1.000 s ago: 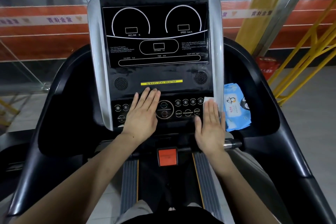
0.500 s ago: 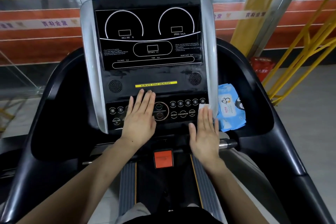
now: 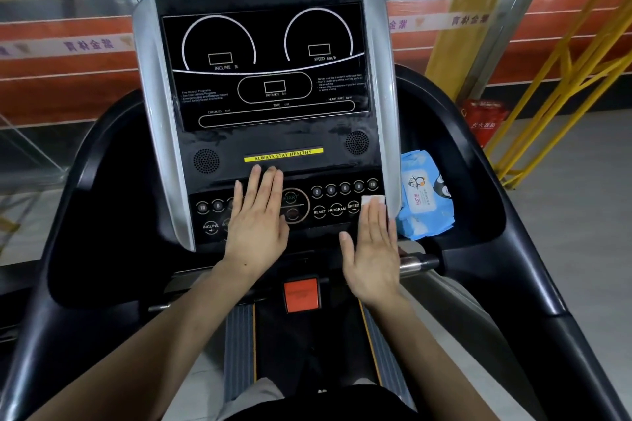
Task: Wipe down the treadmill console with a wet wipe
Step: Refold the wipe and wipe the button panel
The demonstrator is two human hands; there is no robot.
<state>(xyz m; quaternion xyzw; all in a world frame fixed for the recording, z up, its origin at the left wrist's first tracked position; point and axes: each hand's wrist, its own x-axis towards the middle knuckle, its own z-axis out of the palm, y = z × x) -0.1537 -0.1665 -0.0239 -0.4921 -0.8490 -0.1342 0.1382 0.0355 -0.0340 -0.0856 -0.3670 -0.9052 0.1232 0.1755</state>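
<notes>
Under the straight, close-set fingers of the right hand (image 3: 371,249), a white wet wipe (image 3: 374,199) lies pressed flat on the lower right corner of the treadmill console (image 3: 273,133), its edge showing past the fingertips beside the SPEED button. The left hand (image 3: 258,225) rests flat, fingers straight and together, over the buttons left of START. A blue wipes pack (image 3: 424,202) sits in the tray just right of the console.

The console (image 3: 266,106) display reads INCLINE %, SPEED km/h, DISTANCE km, TIME min, CALORIES kcal and HEART RATE bpm. A yellow strip (image 3: 283,154) below says ALWAYS STAY HEALTHY; buttons read START, RESET, PROGRAM, SPEED, INCLINE.
</notes>
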